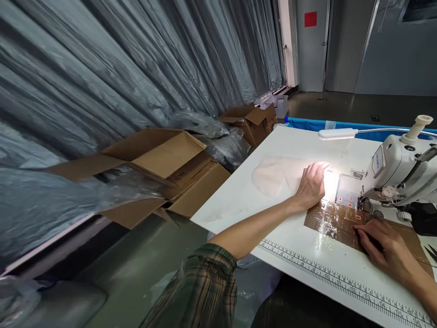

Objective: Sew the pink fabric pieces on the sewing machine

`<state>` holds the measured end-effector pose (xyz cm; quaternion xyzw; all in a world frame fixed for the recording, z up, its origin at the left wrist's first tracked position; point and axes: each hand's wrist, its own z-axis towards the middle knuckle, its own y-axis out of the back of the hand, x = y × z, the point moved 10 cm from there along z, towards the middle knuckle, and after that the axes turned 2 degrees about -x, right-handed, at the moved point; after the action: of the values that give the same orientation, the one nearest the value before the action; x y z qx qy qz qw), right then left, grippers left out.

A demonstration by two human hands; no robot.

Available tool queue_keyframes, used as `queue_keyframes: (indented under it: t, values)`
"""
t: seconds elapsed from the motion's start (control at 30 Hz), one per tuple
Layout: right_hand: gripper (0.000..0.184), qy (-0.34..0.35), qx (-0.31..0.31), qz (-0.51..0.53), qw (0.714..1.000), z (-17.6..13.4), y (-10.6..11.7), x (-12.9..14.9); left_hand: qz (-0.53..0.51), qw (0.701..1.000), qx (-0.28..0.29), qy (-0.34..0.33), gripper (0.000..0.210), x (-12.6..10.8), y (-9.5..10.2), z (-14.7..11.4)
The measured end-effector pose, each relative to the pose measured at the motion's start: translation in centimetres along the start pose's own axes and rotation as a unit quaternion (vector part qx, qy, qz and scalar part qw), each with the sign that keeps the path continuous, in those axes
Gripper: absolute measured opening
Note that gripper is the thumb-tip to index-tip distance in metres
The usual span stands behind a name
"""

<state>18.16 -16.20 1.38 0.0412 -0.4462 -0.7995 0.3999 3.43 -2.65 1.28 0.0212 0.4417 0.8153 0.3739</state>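
My left hand [311, 184] is closed, its bent fingers bunched on the right end of a thin, pale sheer fabric [269, 175] that lies on the white sewing table [235, 196]. My right hand [384, 241] rests palm down with fingers apart on a shiny brown sheet covered in clear tape [329, 221], close to the needle area. A white sewing machine [392, 168] stands just beyond that hand. Several red marks show on and around its needle plate [346, 198]. Glare hides the left fingertips in part.
A white lamp [337, 133] hangs over the back of the table. Printed ruler marks [337, 278] run along the front edge. Dark scissor-like blades [432, 251] lie at far right. Open cardboard boxes [170, 155] and plastic wrapping [225, 146] stand to the left, beside a grey curtain [153, 59].
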Motion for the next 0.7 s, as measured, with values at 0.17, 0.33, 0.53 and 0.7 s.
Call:
queue_keyframes:
  t: [0.17, 0.33, 0.53, 0.7]
  values:
    - [0.023, 0.008, -0.009, -0.033, 0.999, -0.1, -0.4, 0.1, 0.021, 0.974, 0.220, -0.057, 0.042, 1.1, -4.2, 4.0]
    - [0.023, -0.018, 0.010, -0.019, 1.000, -0.4, -1.0, -0.5, -0.070, 0.947, 0.300, -0.089, 0.031, 2.1, -7.9, 8.5]
    - [0.022, -0.027, 0.015, -0.001, 1.000, -0.5, -1.1, -0.7, -0.134, 0.938, 0.309, -0.080, 0.036, 1.8, -9.5, 10.3]
    - [0.023, -0.036, 0.024, 0.000, 0.999, -0.7, -1.3, -1.0, -0.159, 0.937, 0.308, -0.035, 0.037, 2.8, -9.1, 9.7]
